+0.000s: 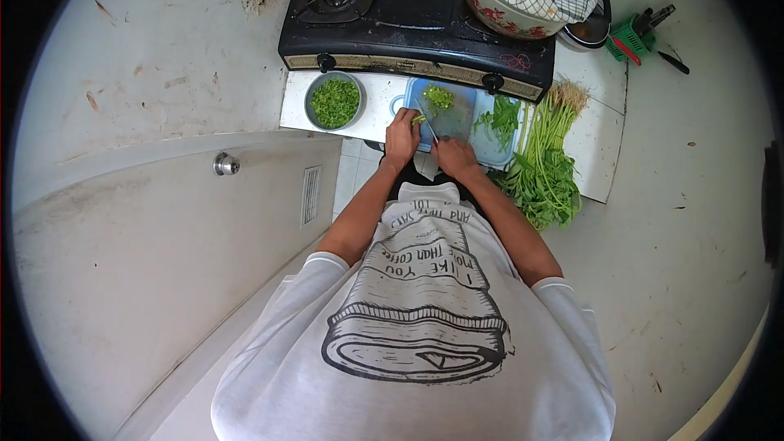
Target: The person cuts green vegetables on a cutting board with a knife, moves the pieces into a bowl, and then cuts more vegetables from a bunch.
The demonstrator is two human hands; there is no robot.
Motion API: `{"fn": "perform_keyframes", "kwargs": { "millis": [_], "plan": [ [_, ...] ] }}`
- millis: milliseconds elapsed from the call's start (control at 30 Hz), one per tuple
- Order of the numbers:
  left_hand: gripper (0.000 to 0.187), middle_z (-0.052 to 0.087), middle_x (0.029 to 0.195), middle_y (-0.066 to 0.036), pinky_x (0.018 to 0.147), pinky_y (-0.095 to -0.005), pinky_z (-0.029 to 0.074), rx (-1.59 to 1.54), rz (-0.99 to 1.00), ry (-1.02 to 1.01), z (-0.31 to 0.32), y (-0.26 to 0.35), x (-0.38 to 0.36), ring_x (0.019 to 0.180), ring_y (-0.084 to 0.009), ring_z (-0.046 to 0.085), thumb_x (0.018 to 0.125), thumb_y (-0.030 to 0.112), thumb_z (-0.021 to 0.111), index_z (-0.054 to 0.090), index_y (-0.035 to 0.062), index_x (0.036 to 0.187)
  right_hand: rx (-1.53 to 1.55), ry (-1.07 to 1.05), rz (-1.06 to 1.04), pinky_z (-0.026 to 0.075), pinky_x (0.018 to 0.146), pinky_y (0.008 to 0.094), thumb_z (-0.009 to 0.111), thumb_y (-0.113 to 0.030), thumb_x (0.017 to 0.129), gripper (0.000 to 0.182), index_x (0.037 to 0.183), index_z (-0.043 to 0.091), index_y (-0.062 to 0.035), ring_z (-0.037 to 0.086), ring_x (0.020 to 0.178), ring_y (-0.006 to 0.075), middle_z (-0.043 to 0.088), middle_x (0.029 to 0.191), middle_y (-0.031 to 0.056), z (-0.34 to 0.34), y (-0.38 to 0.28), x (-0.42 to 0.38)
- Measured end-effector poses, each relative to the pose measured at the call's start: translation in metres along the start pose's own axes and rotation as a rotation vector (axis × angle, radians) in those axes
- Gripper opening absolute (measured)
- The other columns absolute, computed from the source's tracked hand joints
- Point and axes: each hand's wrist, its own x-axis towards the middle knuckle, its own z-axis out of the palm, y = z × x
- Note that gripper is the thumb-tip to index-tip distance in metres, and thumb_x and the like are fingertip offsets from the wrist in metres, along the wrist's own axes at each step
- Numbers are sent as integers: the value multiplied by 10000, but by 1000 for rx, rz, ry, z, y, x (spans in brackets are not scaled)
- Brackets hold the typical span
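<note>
My left hand (pixel 403 137) is closed around green stems (pixel 420 118) at the left side of a blue cutting board (pixel 461 110). My right hand (pixel 455 155) grips a knife (pixel 430 124), its blade slanting up and left beside those stems. A small heap of chopped greens (pixel 439 97) lies on the board, beyond the blade. To the right, loose leaves (pixel 502 118) rest in a light blue tray (pixel 492 149). A grey bowl (pixel 360 106) at the left holds finely chopped greens (pixel 335 102).
A bunch of leafy greens with roots (pixel 549 143) hangs over the counter edge at right. Behind the board stands a black gas stove (pixel 408 8) bearing a cloth-covered floral pot (pixel 510 20). A green basket (pixel 629 37) with utensils and a dark pot (pixel 590 31) are at far right.
</note>
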Motion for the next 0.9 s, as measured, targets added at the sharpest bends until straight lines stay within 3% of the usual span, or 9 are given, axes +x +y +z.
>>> {"fn": "perform_keyframes", "kwargs": {
  "millis": [200, 500, 600, 900],
  "plan": [
    [170, 648, 1068, -169, 817, -497, 552, -1, 21, -2, -2, 1, -1, 948, -428, 669, 912, 27, 659, 666, 41, 1081, -9, 68, -17, 585, 831, 510, 481, -365, 1056, 471, 948, 756, 2, 746, 893, 398, 753, 956, 228, -2, -8, 22],
    [160, 644, 1071, -175, 821, -499, 551, -22, -14, -27, -3, 1, 1, 946, -431, 668, 917, 35, 659, 664, 37, 1078, -6, 74, 15, 596, 795, 514, 497, -360, 1046, 460, 908, 765, -13, 747, 840, 407, 754, 923, 230, 5, 3, 2],
    [165, 643, 1067, -174, 825, -499, 552, -13, -3, -25, 0, 0, 1, 945, -431, 668, 918, 34, 657, 663, 36, 1082, 34, 3, -10, 577, 844, 531, 484, -368, 1050, 472, 970, 732, 26, 732, 878, 434, 741, 952, 257, 0, -3, 12],
    [200, 644, 1058, -175, 823, -491, 557, -22, 21, -12, -1, -2, 1, 937, -426, 671, 910, 24, 658, 666, 37, 1110, 64, -15, 43, 576, 835, 538, 489, -372, 1050, 467, 982, 733, 21, 725, 886, 450, 734, 943, 280, -5, 6, -7]
  ]
}}
